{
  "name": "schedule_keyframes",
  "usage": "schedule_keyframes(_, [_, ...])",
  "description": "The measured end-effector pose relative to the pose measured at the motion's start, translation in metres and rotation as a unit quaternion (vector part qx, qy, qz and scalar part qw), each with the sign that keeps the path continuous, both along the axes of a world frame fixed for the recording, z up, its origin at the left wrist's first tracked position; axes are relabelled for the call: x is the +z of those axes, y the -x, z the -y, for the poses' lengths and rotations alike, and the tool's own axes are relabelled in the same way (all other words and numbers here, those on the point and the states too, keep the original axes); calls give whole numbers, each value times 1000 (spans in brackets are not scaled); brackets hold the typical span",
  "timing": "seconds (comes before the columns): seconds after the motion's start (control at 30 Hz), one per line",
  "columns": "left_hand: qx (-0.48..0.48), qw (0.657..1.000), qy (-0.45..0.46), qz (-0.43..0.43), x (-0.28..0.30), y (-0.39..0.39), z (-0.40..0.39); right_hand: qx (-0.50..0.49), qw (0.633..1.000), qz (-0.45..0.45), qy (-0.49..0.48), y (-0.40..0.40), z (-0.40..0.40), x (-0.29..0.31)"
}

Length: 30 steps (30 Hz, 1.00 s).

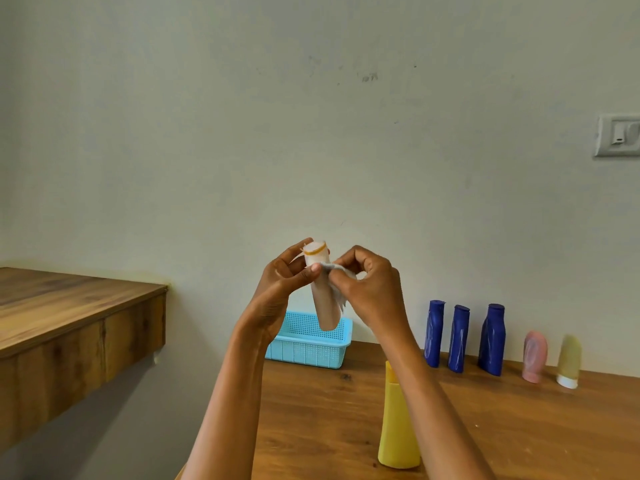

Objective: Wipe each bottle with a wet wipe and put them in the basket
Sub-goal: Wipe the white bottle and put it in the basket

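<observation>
While left hand (277, 289) grips the pale bottle (323, 292) tilted, raised in front of the blue basket (308, 344) | right hand (367, 285) pinches wet wipe (341, 271) against it | right forearm partly hides yellow bottle (396, 424) | three dark-blue bottles (459, 337), pink bottle (534, 356), cream bottle (569, 361) stand in a row on table (325, 427).

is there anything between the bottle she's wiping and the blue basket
Nothing visible. The pale bottle, held up in the left hand while the right hand rubs it with the wipe, hangs right in front of the basket.
</observation>
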<state>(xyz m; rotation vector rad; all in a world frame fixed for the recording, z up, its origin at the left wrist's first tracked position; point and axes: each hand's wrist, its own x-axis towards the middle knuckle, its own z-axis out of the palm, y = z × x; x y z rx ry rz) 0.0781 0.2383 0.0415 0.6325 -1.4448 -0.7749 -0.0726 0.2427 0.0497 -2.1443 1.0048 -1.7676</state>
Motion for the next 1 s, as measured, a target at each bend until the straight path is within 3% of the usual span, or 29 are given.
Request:
schedule_keyframes(0.1, [4, 1000, 0, -11, 0, 0, 1, -26, 999, 8, -22, 6, 5, -2])
schedule_keyframes(0.27, [-35, 999, 5, -2, -1, 4, 1, -17, 993, 108, 54, 1, -1, -1])
schedule_keyframes(0.5, [-51, 997, 19, -55, 0, -5, -4, 20, 997, -55, 48, 13, 2, 3])
schedule_keyframes(0.63, [-60, 996, 21, -69, 0, -4, -5, -27, 994, -39, 98, 10, 3, -2])
schedule_keyframes(0.73, [-65, 994, 21, -83, 1, -2, -6, -7, 988, -18, 153, 2, -2, -2])
schedule_keyframes(0.9, [-71, 990, 22, -116, -1, -6, -7, 21, 983, -98, 151, 5, -1, -3])
schedule_keyframes(1.0, [-71, 990, 18, -120, 0, -3, -8, -40, 979, -35, 195, 3, 2, -8])
